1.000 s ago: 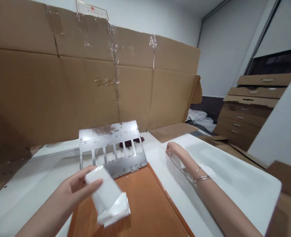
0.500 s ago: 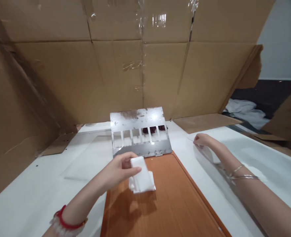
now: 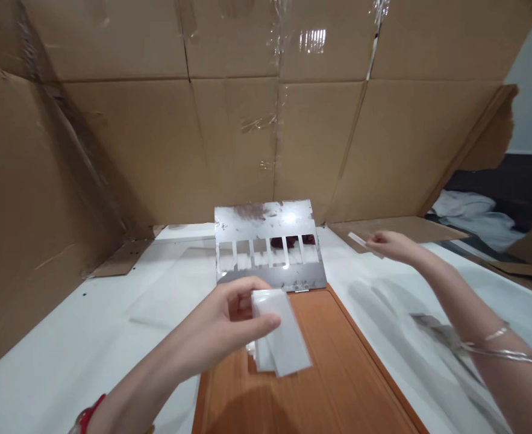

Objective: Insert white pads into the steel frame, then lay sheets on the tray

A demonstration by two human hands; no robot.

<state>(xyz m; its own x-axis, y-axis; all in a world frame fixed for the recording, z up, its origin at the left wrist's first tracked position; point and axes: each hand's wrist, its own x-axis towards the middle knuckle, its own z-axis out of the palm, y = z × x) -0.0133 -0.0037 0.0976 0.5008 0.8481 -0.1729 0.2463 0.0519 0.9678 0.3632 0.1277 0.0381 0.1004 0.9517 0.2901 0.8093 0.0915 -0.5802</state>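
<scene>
My left hand is closed, thumb on top, around a small fanned stack of translucent white plastic sleeves. The stack is above a brown wooden board, and a bit of something pale shows beneath its left edge. Off to the right, my right hand pinches a thin white strip seen nearly edge-on; its exact kind is unclear. Beyond the left hand, a metal plate with a row of rectangular cut-outs leans at the board's far end. Dark red material shows through its right-hand openings.
Tall cardboard panels close off the back and left. A cardboard flap lies along the white table's far right edge. Crumpled clear plastic lies under my right forearm, and white cloth or plastic is heaped beyond.
The view has shifted slightly left. My left hand, with the sleeves, appears larger and closer. My right hand has risen from the tabletop, and the white strip now shows clearly in its fingers.
</scene>
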